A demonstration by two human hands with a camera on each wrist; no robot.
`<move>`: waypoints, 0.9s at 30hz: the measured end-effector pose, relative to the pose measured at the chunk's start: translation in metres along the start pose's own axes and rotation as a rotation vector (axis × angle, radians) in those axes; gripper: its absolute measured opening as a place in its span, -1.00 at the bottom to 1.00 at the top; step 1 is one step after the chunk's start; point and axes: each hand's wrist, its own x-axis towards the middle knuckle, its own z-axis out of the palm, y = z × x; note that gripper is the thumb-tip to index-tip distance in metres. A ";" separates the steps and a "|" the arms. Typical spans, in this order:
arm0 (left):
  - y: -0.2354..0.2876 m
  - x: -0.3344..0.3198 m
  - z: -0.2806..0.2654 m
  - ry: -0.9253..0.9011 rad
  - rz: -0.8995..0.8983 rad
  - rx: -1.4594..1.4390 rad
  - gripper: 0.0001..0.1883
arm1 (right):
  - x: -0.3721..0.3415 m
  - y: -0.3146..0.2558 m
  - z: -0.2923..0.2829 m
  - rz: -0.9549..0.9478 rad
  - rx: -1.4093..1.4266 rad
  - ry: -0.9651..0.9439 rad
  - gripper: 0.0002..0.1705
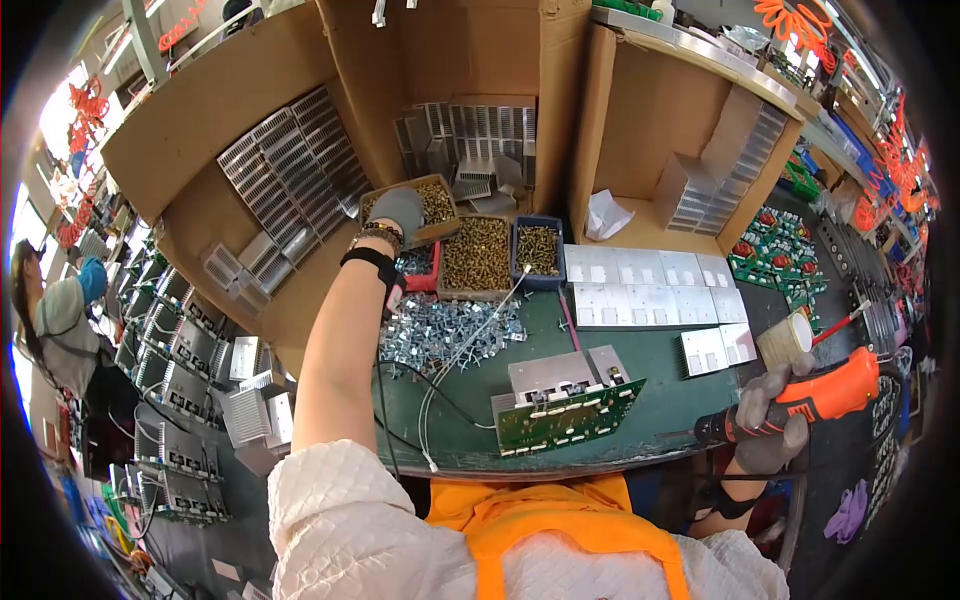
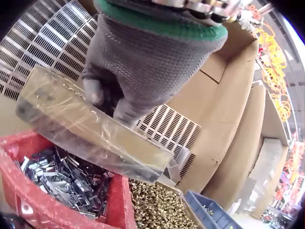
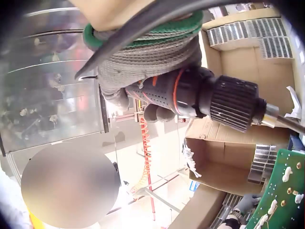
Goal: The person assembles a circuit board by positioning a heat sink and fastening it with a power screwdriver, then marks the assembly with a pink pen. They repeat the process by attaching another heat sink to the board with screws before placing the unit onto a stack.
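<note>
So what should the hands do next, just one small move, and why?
Probably pinch a few screws with the left hand: it reaches into the screw tray, the right hand holds a power screwdriver, and the circuit board is close by.

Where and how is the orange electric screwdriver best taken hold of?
Probably round the dark barrel, behind the ribbed collar, coming from the person's near side. The electric screwdriver is held crosswise, its bit pointing to the person's left, so this keeps clear of the bit; the rounded barrel suits wrapping, and the right grip wraps it there.
</note>
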 end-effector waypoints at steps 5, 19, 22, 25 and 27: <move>-0.009 -0.015 0.007 0.279 -0.114 -0.250 -0.80 | 0.004 0.004 0.004 -0.034 0.042 -0.068 -0.27; 0.136 -0.256 -0.067 0.214 0.335 -1.586 -0.75 | 0.043 -0.002 0.063 -0.253 0.452 -0.324 -0.32; 0.164 -0.307 -0.051 0.099 0.349 -1.688 -0.64 | 0.041 0.011 0.088 -0.193 0.562 -0.338 -0.32; 0.175 -0.326 -0.044 0.072 0.234 -1.877 -0.74 | 0.038 0.020 0.103 -0.229 0.593 -0.359 -0.29; 0.178 -0.332 -0.046 0.170 0.148 -2.010 -0.76 | 0.037 0.020 0.105 -0.227 0.587 -0.390 -0.26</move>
